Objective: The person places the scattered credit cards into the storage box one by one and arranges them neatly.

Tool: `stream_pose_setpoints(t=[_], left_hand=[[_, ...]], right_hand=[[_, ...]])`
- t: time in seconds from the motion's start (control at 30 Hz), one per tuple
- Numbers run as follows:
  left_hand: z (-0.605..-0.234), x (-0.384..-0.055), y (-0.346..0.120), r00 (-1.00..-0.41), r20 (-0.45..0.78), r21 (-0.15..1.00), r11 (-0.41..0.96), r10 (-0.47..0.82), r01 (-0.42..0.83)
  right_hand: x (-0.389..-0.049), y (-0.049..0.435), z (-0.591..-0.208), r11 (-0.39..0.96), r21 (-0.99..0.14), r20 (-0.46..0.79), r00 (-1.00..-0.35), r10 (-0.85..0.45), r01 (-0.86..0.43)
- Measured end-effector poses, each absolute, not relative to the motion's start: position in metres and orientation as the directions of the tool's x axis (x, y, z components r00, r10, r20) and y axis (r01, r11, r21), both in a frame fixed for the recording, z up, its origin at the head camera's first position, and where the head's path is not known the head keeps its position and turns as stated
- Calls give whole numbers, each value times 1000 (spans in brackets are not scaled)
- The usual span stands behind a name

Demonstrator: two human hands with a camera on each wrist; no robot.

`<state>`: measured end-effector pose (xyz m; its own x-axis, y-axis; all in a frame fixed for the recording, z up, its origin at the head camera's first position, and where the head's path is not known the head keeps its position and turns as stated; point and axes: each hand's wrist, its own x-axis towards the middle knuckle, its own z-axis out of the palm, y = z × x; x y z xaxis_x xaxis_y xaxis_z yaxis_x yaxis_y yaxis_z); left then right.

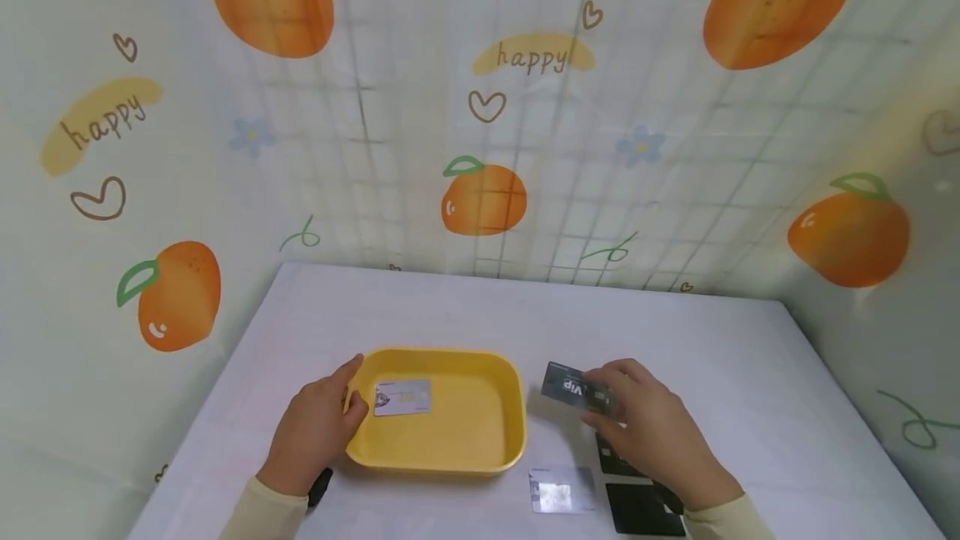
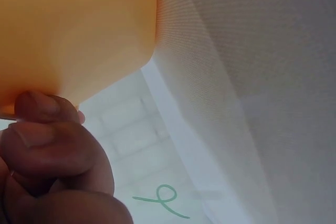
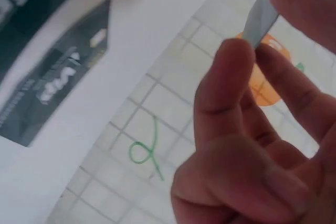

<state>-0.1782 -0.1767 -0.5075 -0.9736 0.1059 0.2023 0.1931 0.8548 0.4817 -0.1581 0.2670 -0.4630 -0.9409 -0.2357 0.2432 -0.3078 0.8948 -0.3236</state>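
In the head view, my right hand (image 1: 656,423) pinches a dark grey card (image 1: 564,384) marked "Vip" between thumb and fingers, raised over the table just right of a yellow tray (image 1: 487,468). The right wrist view shows that card (image 3: 261,22) nearly edge-on at the fingertips. My left hand (image 1: 315,427) grips the tray's left rim, its thumb at the edge; in the left wrist view, curled fingers (image 2: 52,145) lie against the tray's outer wall (image 2: 100,30). Inside the tray, toward its left, lies a silver card (image 1: 403,397).
Another silver card (image 1: 561,490) lies on the white table (image 1: 465,307), right of the tray. Beside it are two dark cards, one at the front (image 1: 641,510) and one partly under my right hand (image 1: 615,457). A fruit-printed curtain (image 1: 480,132) rises behind the table.
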Motion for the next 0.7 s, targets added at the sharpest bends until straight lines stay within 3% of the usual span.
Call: stream_pose_setpoints(t=[0.3, 0.7], left_hand=[[-510, -177, -173, -969, 230, 498, 845, 89, 196], [-505, -179, -175, -978, 189, 503, 847, 83, 169]], right_hand=[[-160, 234, -425, 833, -353, 252, -901, -353, -426], [-179, 167, -407, 803, -237, 166, -837, -521, -547]])
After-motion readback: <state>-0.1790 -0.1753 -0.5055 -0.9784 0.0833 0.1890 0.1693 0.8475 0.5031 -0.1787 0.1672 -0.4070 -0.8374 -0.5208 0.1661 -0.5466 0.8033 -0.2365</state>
